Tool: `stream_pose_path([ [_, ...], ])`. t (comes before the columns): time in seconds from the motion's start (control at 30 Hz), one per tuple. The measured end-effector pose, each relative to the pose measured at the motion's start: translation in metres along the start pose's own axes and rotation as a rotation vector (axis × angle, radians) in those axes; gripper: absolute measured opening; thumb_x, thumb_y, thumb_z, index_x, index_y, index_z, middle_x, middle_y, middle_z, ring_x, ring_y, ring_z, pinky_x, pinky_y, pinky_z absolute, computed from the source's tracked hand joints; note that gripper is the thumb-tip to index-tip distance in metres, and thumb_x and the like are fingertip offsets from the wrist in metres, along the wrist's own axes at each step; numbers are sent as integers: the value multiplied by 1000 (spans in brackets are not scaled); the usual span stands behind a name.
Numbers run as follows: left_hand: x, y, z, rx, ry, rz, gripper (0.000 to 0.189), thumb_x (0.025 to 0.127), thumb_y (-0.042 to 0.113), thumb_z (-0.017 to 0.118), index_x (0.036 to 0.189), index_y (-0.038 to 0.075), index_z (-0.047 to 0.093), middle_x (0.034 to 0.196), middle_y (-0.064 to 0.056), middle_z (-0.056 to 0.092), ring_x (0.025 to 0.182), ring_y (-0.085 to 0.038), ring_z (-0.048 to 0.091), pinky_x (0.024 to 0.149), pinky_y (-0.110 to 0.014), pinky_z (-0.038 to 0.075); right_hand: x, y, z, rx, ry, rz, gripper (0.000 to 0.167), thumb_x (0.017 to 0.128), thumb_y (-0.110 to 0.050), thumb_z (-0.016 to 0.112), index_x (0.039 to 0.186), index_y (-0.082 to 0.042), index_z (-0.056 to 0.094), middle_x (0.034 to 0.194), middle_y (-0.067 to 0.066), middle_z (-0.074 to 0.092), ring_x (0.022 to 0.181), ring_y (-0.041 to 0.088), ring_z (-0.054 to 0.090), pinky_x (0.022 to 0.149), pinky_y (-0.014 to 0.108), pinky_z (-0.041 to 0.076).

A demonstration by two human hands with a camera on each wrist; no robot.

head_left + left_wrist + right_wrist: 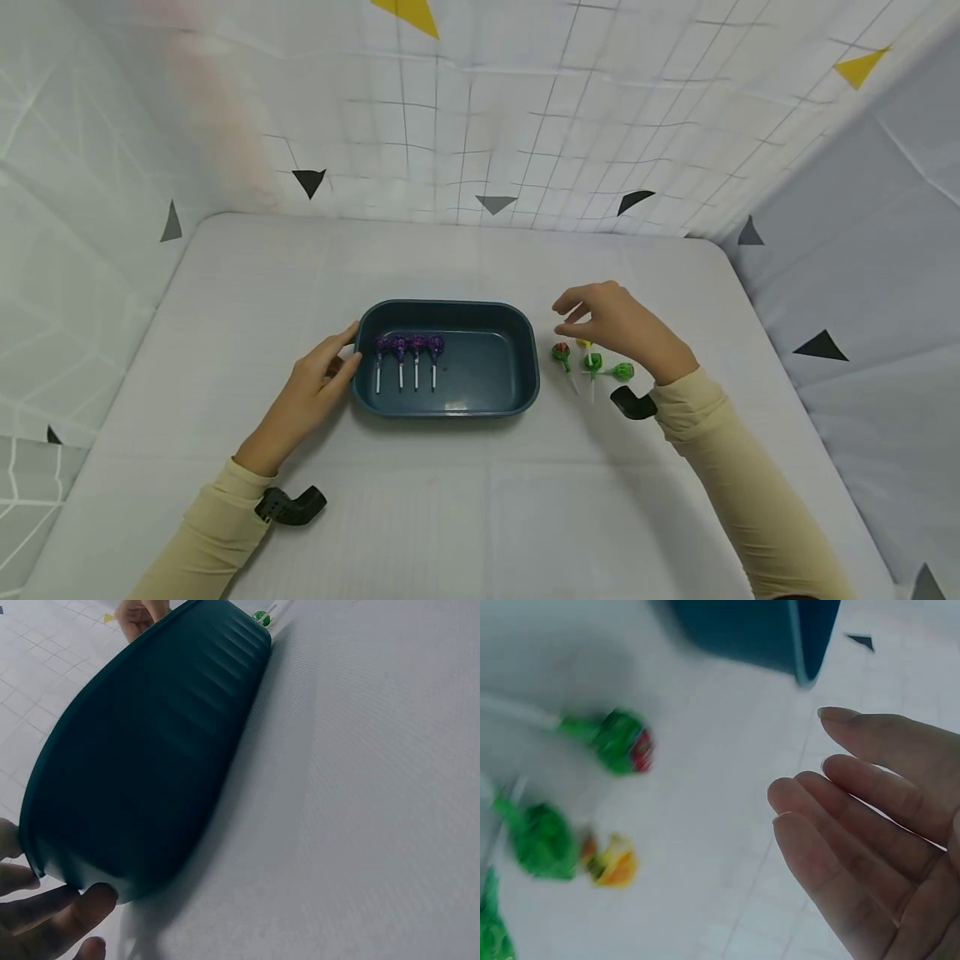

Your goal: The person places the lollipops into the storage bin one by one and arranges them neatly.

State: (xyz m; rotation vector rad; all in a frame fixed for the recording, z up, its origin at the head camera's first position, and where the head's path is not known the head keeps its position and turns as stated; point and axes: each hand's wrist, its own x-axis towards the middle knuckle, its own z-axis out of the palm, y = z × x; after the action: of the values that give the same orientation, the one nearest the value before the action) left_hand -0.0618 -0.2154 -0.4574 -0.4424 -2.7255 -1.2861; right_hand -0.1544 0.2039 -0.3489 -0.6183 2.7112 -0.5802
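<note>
A dark teal tray [487, 367] sits on the table, with several purple-wrapped lollipops [417, 343] lined up in its left half, sticks toward the near side. My left hand [315, 383] rests its fingertips against the tray's left end; the left wrist view shows the fingers [94, 904] on the outer wall just under the rim. My right hand [622, 321] hovers over a loose group right of the tray, fingers apart and holding nothing. That group has green-wrapped lollipops [544, 840], one with a red patch [622, 742], and a yellow-wrapped lollipop [615, 862], partly hidden by the hand in the head view.
A white cloth covers the table [420, 500]. Behind it hangs a white curtain [480, 117] with grid lines and dark and yellow triangles; grey-white curtains hang on both sides. Black wrist devices [292, 506] sit on both sleeves.
</note>
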Motion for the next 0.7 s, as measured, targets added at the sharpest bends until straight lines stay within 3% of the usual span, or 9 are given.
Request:
stream_pose_path([
  [0.3,-1,1,0,-1,1,-1,52,109,15,53,158,3,41,137,-19,64,90,-21,66,80,-36,55,-3,35,2,-11,4,69,33,94,-15,77,122,2,72,122,22,73,110,35,73,92,51,58],
  [0.7,0,-3,2,3,18,25,52,109,15,53,158,3,41,135,-19,64,88,-21,67,79,-34,55,1,61,14,-12,-31,171,37,94,-18,77,124,4,71,119,22,74,108,37,73,92,53,57],
])
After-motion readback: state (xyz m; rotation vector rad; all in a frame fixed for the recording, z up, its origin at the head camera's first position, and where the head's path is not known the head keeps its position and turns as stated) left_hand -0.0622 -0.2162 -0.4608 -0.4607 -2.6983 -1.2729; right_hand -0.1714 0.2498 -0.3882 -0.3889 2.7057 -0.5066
